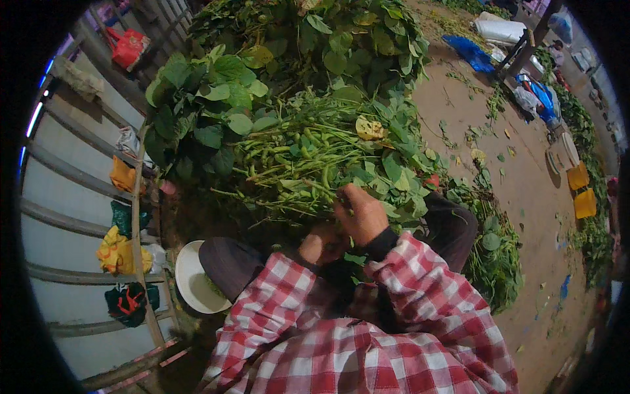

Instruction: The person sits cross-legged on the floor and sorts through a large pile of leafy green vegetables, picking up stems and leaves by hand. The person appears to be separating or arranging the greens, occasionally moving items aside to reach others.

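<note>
A heap of cut bean plants, apparently soybean, lies in front of me, with green pods (288, 157) on pale stems. At its near edge is my right hand (365, 214), its fingers bent beside the stem ends; whether they pinch a stem is unclear. My left hand (317, 244) is lower and closer to my body, in shade, fingers mostly hidden, so I cannot see what it holds. Broad green leaves (216, 93) surround the pods, with one yellowed leaf (370, 129) on top. Beside my left knee stands a white bucket (189, 276) with something green inside.
Bags, including a yellow one (118, 251) and a red one (129, 48), hang on the rail frame (74, 170) at left. More plants (492, 256) lie by my right knee. Scattered leaves cover parts of the dirt floor (531, 197). Yellow containers (584, 203) stand far right.
</note>
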{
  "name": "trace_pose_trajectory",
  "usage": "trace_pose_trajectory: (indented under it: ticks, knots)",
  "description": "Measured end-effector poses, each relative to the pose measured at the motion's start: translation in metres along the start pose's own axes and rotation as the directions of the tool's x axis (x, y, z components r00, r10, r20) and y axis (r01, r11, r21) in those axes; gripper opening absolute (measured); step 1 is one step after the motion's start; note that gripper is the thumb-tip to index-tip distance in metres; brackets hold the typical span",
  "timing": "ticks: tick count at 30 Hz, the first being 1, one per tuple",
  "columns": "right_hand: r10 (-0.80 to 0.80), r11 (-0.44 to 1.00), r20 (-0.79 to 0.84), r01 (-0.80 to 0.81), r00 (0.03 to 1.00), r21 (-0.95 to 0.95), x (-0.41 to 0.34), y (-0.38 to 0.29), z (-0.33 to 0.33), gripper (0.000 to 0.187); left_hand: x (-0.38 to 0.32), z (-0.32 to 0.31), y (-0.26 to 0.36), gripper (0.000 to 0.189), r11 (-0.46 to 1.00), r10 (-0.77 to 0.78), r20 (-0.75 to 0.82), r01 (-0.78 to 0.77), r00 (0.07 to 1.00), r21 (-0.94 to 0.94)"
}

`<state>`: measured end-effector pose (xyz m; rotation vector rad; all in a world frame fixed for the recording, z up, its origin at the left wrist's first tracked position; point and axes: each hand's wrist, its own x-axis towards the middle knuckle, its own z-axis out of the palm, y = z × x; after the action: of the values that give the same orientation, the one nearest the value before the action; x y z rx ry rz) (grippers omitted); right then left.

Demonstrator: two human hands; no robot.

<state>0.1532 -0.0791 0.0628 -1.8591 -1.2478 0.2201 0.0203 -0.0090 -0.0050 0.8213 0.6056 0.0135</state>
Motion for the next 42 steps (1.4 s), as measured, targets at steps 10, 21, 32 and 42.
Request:
trace_pose_trajectory:
  ticks: [10, 21, 32, 42]
  knots:
    - [0.138, 0.964, 0.019, -0.138, 0.990, 0.225, -0.051, 0.011, -0.017, 0.021, -0.008, 0.016, 0.020, 0.023, 0.978, 0.024, -0.114, -0.047, 0.993, -0.201]
    - [0.336, 0.782, 0.373, -0.477, 0.865, 0.401, -0.073, 0.020, 0.000, 0.026, 0.003, 0.018, 0.016, 0.019, 0.975, 0.018, -0.099, -0.039, 0.995, -0.217]
    - [0.188, 0.774, 0.347, -0.356, 0.919, 0.523, -0.087, 0.053, 0.019, 0.020, 0.011, 0.011, 0.008, 0.021, 0.990, 0.044, -0.057, -0.051, 0.997, -0.134]
    - [0.137, 0.798, 0.452, -0.369, 0.881, 0.476, -0.084, 0.047, 0.012, 0.033, 0.007, 0.011, 0.018, 0.019, 1.000, -0.006, 0.014, 0.006, 1.000, 0.024]
